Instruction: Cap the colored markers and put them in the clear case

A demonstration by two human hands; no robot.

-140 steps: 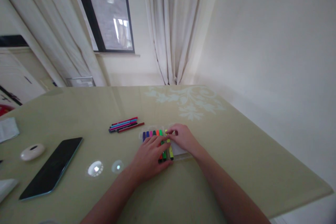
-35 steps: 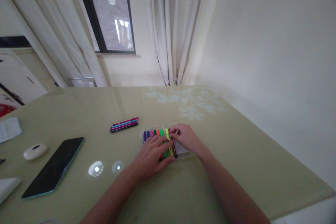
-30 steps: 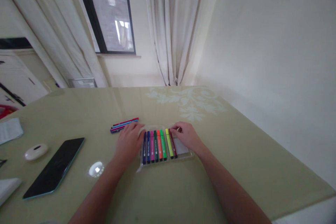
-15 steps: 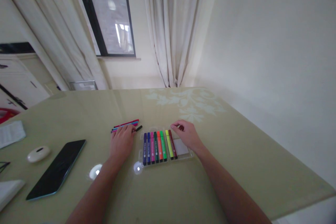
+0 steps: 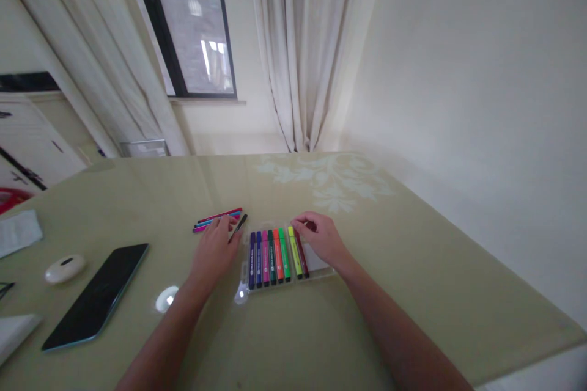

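My left hand (image 5: 215,248) is closed on a black marker (image 5: 238,228), which slants up to the right between thumb and fingers. Just beyond it, several thin markers (image 5: 219,216) in red, blue and magenta lie side by side on the table. A clear plastic case (image 5: 246,281) holds a row of markers, among them an orange marker (image 5: 278,256), a yellow marker (image 5: 295,253) and a dark red marker (image 5: 301,255). Over the case's right part is my right hand (image 5: 323,237), fingers pinched near the tops of those last two. A dark reddish patch shows within its curled fingers; what it grips is unclear.
To the left, a black phone or tablet (image 5: 96,296) lies beside a white oval object (image 5: 65,269). A white cloth or paper (image 5: 19,232) and a white device's edge (image 5: 17,333) are farther left. The wall (image 5: 481,104) runs along the table's right edge.
My left hand has shifted slightly right, and the black marker is now tilted more upright in it. My right hand has moved a little left, toward the yellow marker's top.
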